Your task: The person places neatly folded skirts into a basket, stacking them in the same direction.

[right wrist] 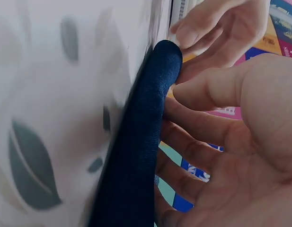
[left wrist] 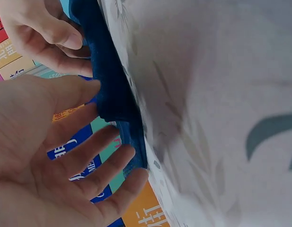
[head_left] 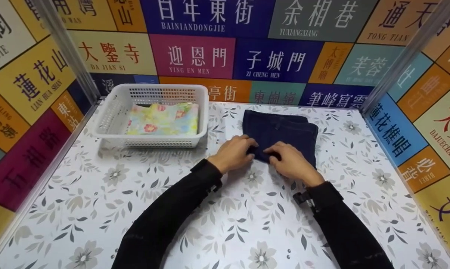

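Note:
Dark blue folded trousers (head_left: 281,129) lie flat on the table, their waistband and a belt loop showing at the far side. My left hand (head_left: 234,151) touches their near left corner. Beside it, my right hand (head_left: 292,160) rests on the near edge. In the left wrist view, the left fingers (left wrist: 108,163) are spread and loosely bent, tips against the folded fabric (left wrist: 110,80). The right wrist view has the right fingers (right wrist: 193,146) lightly bent along the top of the rounded blue fold (right wrist: 141,137). Neither hand visibly grips the cloth.
A white plastic basket (head_left: 161,142) stands at the back left, holding a yellow floral folded cloth (head_left: 165,119). The table (head_left: 217,231) has a white leaf-and-flower cover. Colourful panels with lettering (head_left: 195,56) enclose the back and both sides.

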Available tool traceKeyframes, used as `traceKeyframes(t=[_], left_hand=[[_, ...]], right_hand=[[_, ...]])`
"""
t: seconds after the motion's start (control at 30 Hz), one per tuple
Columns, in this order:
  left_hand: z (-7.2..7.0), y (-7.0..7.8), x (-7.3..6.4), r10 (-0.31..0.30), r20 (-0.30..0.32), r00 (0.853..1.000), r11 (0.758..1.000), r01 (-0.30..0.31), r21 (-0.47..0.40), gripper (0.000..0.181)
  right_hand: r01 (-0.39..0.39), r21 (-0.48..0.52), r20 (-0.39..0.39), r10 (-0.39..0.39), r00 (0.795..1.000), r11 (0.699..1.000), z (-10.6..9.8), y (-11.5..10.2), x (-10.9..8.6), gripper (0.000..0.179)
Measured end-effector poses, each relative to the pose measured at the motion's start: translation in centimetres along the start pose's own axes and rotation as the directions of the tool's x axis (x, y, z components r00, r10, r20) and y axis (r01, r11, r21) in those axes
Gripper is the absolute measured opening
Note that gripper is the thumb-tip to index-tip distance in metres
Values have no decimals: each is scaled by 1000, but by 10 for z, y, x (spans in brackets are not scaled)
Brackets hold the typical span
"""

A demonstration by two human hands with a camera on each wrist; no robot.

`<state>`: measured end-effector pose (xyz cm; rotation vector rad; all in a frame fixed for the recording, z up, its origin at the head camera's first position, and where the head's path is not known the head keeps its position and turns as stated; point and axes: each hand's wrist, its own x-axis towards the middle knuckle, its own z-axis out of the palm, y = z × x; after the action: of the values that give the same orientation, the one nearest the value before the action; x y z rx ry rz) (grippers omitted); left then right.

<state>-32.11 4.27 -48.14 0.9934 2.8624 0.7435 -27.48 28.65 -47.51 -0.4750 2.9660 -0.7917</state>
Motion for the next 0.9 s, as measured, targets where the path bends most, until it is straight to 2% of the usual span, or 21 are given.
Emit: traceKeyframes(t=[0.13, 0.4, 0.6, 0.8, 0.9], left_hand=[[-1, -2, -2, 28, 21, 999, 999, -29, 18, 36], [-5, -5, -14, 30, 31, 999, 999, -30, 12, 28], [-8, -4, -33, 68, 30, 997, 997, -69, 25, 25], [-11, -2, -56, 58, 20, 998, 997, -59, 52, 23], [-12, -2, -66, 72, 5, 997, 995, -72, 69, 22]], right_hand=[[28, -14, -8, -28, 1000, 1000, 5, -7, -5, 37], [77, -33, 7, -76, 997, 997, 10, -16, -15, 36], [118, -53, 30, -117, 993, 992, 13, -24, -25, 35], [145, -43, 57, -142, 988, 989, 17, -33, -32, 33], [163, -47, 68, -159, 985, 986, 18, -38, -36, 33]])
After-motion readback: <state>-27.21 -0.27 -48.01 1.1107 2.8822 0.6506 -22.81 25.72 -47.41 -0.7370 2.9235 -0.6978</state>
